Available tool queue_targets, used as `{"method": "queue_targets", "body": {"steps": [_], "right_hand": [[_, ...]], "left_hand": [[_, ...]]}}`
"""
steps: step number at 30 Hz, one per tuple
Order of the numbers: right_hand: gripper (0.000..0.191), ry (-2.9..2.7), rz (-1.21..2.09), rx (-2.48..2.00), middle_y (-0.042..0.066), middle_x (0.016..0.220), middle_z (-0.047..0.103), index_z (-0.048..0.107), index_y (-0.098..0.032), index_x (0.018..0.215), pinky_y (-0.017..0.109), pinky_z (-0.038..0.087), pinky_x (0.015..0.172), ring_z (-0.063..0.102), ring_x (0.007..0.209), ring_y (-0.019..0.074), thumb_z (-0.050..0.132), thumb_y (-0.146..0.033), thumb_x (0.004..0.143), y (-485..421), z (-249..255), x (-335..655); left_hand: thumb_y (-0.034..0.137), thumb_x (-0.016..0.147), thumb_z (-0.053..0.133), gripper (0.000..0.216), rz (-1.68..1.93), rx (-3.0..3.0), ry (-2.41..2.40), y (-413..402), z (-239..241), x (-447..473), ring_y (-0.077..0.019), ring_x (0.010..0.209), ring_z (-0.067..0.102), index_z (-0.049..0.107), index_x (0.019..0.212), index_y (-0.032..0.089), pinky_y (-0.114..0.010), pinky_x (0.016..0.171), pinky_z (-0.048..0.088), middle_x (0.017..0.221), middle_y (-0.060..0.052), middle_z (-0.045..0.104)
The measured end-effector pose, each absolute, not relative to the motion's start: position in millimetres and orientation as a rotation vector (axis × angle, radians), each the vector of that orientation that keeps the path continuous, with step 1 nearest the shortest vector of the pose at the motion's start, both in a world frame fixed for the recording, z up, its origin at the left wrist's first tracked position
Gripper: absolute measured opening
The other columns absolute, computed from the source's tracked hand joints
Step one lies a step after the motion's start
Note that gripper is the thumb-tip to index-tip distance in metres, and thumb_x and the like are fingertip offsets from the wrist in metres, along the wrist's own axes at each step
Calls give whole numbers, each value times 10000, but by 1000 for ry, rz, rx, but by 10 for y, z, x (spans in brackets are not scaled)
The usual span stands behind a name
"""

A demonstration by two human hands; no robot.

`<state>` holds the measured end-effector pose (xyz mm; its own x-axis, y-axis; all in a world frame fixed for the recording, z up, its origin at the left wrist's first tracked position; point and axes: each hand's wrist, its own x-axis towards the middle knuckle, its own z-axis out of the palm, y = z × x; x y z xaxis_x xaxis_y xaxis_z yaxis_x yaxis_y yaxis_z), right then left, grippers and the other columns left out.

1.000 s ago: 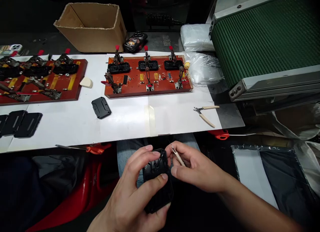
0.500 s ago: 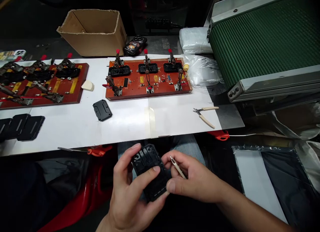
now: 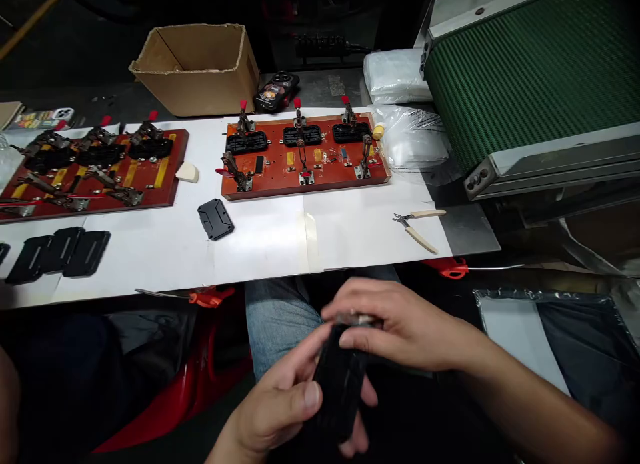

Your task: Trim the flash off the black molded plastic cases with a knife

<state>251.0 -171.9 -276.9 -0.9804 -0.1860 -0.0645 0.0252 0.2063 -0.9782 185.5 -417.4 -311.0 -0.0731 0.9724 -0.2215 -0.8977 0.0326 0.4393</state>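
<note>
Right above the lap, over a pair of blue jeans (image 3: 275, 317), is where all the action is. Left hand (image 3: 280, 404) has a black plastic part (image 3: 343, 384) gripped, thumb on the near face and a couple of fingertips poking out past the far side. Right hand (image 3: 400, 324) is up at the part's top end, thumb and fingers pinched around a small pale tool (image 3: 364, 319), though that bit's too blurry to make out properly. Can't tell if the tool is actually touching the plastic either.

Just past the knees there's a white-covered tabletop (image 3: 260, 247). One loose black plate (image 3: 216, 219) lies on it, with pale-handled nippers (image 3: 420, 239) sitting open off to the right. Behind those is a reddish board (image 3: 275, 177) with toggle clamps and three black pieces on it, and behind that, a cardboard box (image 3: 210, 94). Big green conveyor belt (image 3: 535, 77) at far right, btw.
</note>
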Motion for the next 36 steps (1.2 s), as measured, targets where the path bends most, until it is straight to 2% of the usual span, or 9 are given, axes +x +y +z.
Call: {"method": "queue_targets", "body": {"steps": [2, 4, 6, 8, 12, 15, 22, 31, 36], "right_hand": [[494, 2403, -1780, 22, 87, 1444, 576, 520, -202, 1557, 345, 435, 1101, 551, 1321, 233, 613, -406, 1117, -1686, -2731, 2505], [412, 2449, -1690, 85, 92, 1452, 561, 519, -198, 1535, 378, 401, 1139, 521, 1349, 233, 451, -387, 1176, -1648, -2693, 2518], [310, 2504, -1600, 49, 71, 1298, 636, 630, -204, 1364, 363, 443, 1059, 589, 1221, 218, 400, -303, 1180, -1631, -2653, 2541], [235, 2586, -1532, -30, 32, 1166, 674, 654, -238, 1298, 318, 481, 930, 637, 1069, 195, 465, -262, 1160, -1647, -2604, 2564], [396, 2693, -1408, -313, 2, 1060, 641, 505, -341, 1542, 264, 460, 716, 619, 857, 159, 452, -239, 1163, -1757, -2458, 2574], [422, 2751, -1239, -425, 15, 1078, 599, 505, -342, 1549, 268, 399, 638, 572, 806, 160, 476, -236, 1142, -1851, -2339, 2527], [325, 2902, -1186, -498, 26, 1151, 642, 653, -292, 1339, 301, 410, 707, 596, 927, 189, 548, -144, 1069, -1977, -2232, 2445], [322, 2963, -1098, -465, 51, 1189, 647, 682, -287, 1285, 340, 427, 711, 610, 970, 233, 594, -141, 1012, -2043, -2254, 2434], [325, 2947, -1095, -472, 68, 1224, 664, 695, -282, 1259, 315, 449, 702, 619, 957, 242, 707, -166, 955, -2042, -2221, 2414]], "left_hand": [[377, 990, 699, 775, 1695, 158, 539, -4172, -3110, 1874, -333, 1156, 748, 281, 1637, 468, -386, 885, 618, 1354, -134, 670], [390, 1004, 681, 763, 1806, 184, 518, -4183, -3079, 1841, -345, 1288, 674, 257, 1620, 538, -414, 969, 593, 1440, -103, 616], [413, 1039, 611, 677, 1891, 214, 492, -4202, -3026, 1774, -338, 1324, 647, 281, 1621, 514, -414, 981, 594, 1466, -114, 591], [393, 1057, 567, 644, 1937, 237, 488, -4218, -2962, 1703, -328, 1331, 641, 284, 1623, 510, -419, 983, 597, 1462, -111, 588], [338, 1066, 545, 662, 1974, 294, 491, -4241, -2862, 1628, -312, 1331, 649, 250, 1633, 513, -402, 994, 605, 1504, -89, 580], [326, 1071, 528, 660, 1988, 293, 504, -4250, -2826, 1632, -312, 1289, 677, 245, 1647, 480, -406, 983, 618, 1550, -84, 556], [325, 1078, 488, 630, 2022, 274, 537, -4248, -2791, 1658, -288, 1105, 771, 260, 1659, 412, -382, 907, 642, 1469, -156, 623], [305, 1075, 485, 637, 1984, 250, 559, -4292, -2783, 1603, -295, 1140, 756, 264, 1658, 434, -393, 931, 631, 1540, -123, 582], [297, 1068, 501, 629, 1998, 218, 561, -4246, -2748, 1616, -286, 1141, 753, 294, 1649, 423, -379, 911, 633, 1514, -125, 604]]}}
